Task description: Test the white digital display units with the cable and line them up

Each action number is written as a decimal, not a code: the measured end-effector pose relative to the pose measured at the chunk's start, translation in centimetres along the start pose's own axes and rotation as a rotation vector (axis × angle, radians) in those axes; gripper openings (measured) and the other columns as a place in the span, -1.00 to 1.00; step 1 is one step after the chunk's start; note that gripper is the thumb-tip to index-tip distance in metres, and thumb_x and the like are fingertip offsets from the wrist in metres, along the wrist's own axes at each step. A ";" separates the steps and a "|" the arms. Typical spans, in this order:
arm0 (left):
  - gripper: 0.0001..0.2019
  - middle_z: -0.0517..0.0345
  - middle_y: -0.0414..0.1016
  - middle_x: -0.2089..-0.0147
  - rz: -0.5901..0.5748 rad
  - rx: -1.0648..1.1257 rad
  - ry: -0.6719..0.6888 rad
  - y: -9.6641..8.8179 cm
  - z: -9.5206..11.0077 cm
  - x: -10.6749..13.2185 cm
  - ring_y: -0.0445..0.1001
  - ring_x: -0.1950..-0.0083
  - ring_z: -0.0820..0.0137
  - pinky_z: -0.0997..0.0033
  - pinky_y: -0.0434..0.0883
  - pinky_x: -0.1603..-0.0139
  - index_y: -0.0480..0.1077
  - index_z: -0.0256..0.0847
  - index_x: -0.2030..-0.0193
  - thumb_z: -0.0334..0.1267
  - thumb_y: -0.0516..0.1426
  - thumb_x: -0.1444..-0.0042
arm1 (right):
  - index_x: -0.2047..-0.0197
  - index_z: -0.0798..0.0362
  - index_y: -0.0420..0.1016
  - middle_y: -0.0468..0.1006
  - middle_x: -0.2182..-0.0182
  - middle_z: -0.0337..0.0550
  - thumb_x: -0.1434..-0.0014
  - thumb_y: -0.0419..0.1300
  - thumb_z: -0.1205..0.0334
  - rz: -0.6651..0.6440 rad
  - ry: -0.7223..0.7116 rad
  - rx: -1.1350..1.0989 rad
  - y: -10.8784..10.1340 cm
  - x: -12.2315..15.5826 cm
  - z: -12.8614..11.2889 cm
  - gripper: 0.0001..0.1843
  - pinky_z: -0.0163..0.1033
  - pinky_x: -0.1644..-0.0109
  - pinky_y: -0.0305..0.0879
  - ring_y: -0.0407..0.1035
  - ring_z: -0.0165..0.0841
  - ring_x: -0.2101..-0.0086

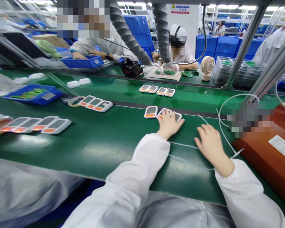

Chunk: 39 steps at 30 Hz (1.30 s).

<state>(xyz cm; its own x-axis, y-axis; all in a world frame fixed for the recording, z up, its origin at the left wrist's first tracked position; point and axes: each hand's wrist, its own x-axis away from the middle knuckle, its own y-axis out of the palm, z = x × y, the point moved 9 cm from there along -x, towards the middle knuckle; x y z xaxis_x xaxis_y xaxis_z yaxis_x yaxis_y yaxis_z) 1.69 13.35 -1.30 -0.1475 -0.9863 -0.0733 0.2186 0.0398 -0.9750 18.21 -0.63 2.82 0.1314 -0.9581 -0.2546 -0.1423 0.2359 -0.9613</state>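
Looked every bit an electronics assembly line! Saw long green conveyor belts (104,142) carrying rows of white devices (35,124). Spotted grey extraction hoses (125,31) hanging over circuit boards (169,72). Noted blue crates (228,44) stacked behind, clear trays (242,71) piled up, and a worker (184,58) in white coat and cap opposite.

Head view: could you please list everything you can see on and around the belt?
belt: one, green, across the middle
devices: at least fourteen, white with orange strips, in four groups on the belt
blue trays: two, left side
tape roll: one, clear, beside a row of three
fan: one, beige, far bench
hoses: two, grey, overhead
cable: white, near side
box: one, orange-brown, right
co-workers: several, white coats, far side
left hand: flat on two devices
right hand: on the belt
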 end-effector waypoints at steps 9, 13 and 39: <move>-0.47 -0.32 0.30 -0.36 0.005 0.192 0.316 0.6 6.3 2.6 0.31 -0.33 -0.08 -0.08 0.25 -0.31 0.27 -0.27 -0.33 -0.21 0.11 -0.23 | -0.29 0.23 0.24 0.63 0.25 0.14 -0.36 0.18 0.16 -0.261 0.411 0.093 1.6 0.5 8.4 -0.47 -0.10 0.25 0.42 0.59 -0.04 0.27; -0.39 -0.23 0.47 -0.12 0.019 0.600 0.167 0.8 3.9 1.3 0.44 -0.15 0.03 0.00 0.32 -0.25 0.25 -0.31 -0.27 -0.29 0.20 -0.04 | -0.38 0.21 0.19 0.65 0.30 -0.06 -0.33 0.19 0.21 -0.232 0.275 -0.101 3.0 -0.2 7.0 -0.38 -0.19 0.20 0.39 0.57 -0.19 0.29; -0.41 -0.18 0.49 -0.15 -0.800 1.743 -0.148 4.4 9.4 5.7 0.60 0.34 0.28 0.31 0.45 0.37 0.29 -0.20 -0.24 -0.10 0.20 -0.05 | -0.19 -0.02 0.45 0.61 0.26 -0.17 -0.30 0.27 0.15 0.659 0.004 -0.418 -8.5 2.5 4.5 -0.59 -0.27 0.42 0.39 0.35 -0.43 0.51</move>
<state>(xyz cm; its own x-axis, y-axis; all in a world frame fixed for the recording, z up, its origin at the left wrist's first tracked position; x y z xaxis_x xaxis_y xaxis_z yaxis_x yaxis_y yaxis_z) 10.86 6.37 -4.09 -0.6374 -0.6985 0.3252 0.7441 -0.4485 0.4951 24.11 -4.28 9.86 -0.1125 -0.6422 -0.7582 -0.5477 0.6767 -0.4920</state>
